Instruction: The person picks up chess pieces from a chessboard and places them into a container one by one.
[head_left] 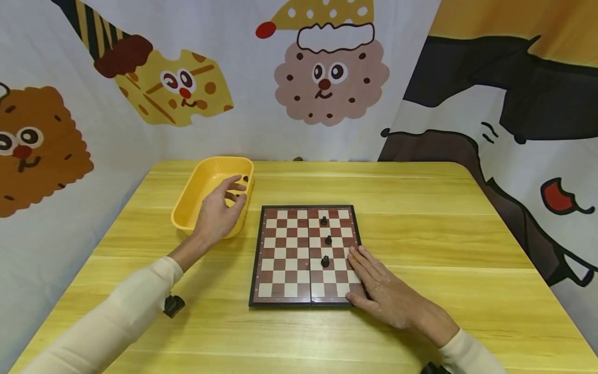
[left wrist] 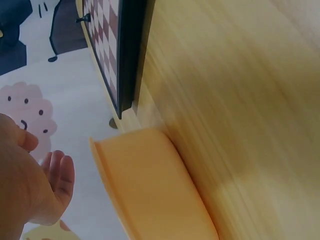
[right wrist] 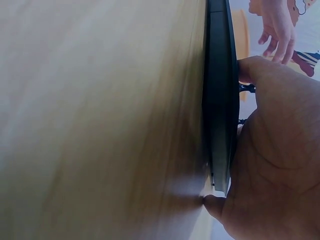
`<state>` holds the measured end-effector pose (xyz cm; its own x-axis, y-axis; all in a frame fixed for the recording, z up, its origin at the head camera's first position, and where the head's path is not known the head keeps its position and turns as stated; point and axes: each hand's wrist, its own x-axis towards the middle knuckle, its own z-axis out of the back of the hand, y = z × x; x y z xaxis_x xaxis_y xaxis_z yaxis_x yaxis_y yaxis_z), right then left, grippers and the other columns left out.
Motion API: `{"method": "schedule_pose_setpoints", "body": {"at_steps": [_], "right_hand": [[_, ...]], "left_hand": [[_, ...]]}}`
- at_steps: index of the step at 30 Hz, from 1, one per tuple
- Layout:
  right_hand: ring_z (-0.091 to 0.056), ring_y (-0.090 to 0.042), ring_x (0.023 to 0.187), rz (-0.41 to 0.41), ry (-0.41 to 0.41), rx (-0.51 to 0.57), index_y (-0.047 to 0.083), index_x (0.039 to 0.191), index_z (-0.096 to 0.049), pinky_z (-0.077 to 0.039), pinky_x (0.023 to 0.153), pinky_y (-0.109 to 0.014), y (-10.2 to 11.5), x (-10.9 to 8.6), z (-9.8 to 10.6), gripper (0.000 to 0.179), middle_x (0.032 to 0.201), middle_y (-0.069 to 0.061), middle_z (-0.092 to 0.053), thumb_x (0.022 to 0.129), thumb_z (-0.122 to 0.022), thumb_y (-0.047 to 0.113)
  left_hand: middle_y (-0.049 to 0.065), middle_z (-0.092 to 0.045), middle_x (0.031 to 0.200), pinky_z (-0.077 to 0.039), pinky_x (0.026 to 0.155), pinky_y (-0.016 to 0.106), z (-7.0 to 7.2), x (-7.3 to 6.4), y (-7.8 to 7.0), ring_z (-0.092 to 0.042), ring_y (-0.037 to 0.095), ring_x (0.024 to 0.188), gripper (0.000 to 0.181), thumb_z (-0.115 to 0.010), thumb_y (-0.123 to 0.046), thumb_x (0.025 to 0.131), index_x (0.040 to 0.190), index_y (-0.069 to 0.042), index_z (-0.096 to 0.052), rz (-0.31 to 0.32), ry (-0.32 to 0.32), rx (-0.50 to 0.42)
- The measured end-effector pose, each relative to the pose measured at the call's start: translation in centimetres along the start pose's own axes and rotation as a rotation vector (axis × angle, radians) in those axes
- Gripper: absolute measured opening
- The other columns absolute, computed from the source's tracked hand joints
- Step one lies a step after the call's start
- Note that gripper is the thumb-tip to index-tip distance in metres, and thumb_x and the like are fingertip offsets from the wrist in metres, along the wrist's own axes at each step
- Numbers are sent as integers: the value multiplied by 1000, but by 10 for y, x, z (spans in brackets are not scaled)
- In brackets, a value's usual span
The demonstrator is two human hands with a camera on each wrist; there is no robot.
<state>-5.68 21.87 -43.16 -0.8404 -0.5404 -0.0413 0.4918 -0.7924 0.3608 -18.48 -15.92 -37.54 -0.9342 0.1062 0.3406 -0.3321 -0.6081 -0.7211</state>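
My left hand point(head_left: 220, 210) is above the yellow plastic basin point(head_left: 188, 202), fingers loosely bent and apart, with nothing seen between them. A small black chess piece point(head_left: 245, 178) shows inside the basin's right side, beyond the fingertips. To the right lies an unfolded chessboard point(head_left: 286, 265) with brown and white squares and a black frame. Three black chess pieces point(head_left: 325, 261) stand in a rough column on its right half. Across the board's right edge rests my right hand point(head_left: 390, 293), with straight fingers; in the right wrist view its thumb point(right wrist: 250, 70) touches the dark frame point(right wrist: 219, 90).
A light wooden table point(head_left: 420, 208) carries everything. Behind it hangs a white curtain point(head_left: 252, 104) printed with cartoon faces. The basin stands at the back left, a short gap from the board's left edge. Black wrist straps point(head_left: 174, 305) sit at the sleeves.
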Motion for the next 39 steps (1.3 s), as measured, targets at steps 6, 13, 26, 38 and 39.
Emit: {"method": "schedule_pose_setpoints", "body": {"at_steps": [6,13,26,38,39], "right_hand": [[-4,-30,154,-19,19,-10,0,161,-20,-17,120,-52,-1,0,0,82,168,-12,-9,105,-44,56],[-4,-30,154,-14,19,-4,0,160,-21,-18,120,-52,1,2,-2,81,168,-12,-11,105,-45,55],[-2,-29,154,-28,39,0,2,161,-18,-18,120,-51,2,1,0,82,169,-10,-8,105,-43,56],[-5,-31,154,-34,54,8,1,161,-21,-18,120,-52,4,3,6,81,168,-12,-12,105,-43,56],[-5,-31,154,-34,55,8,1,161,-21,-18,120,-52,4,3,6,81,168,-12,-11,105,-43,56]], "left_hand": [[11,-66,122,-54,72,34,-7,1,-10,-62,23,101,38,-62,-16,103,139,-4,-58,-49,79,-97],[10,-64,124,-56,81,40,-20,-13,-14,-63,23,105,37,-65,-12,102,138,-5,-58,-87,241,-230],[14,-66,123,-59,78,36,-66,-36,-33,-67,25,98,36,-66,-12,100,135,-2,-60,-44,487,-394],[7,-69,114,-54,90,25,-86,-41,-42,-67,15,105,36,-64,-9,101,136,0,-58,-72,532,-304],[7,-69,114,-53,91,25,-87,-41,-42,-66,15,105,36,-64,-9,101,135,-1,-59,-74,540,-302]]}}
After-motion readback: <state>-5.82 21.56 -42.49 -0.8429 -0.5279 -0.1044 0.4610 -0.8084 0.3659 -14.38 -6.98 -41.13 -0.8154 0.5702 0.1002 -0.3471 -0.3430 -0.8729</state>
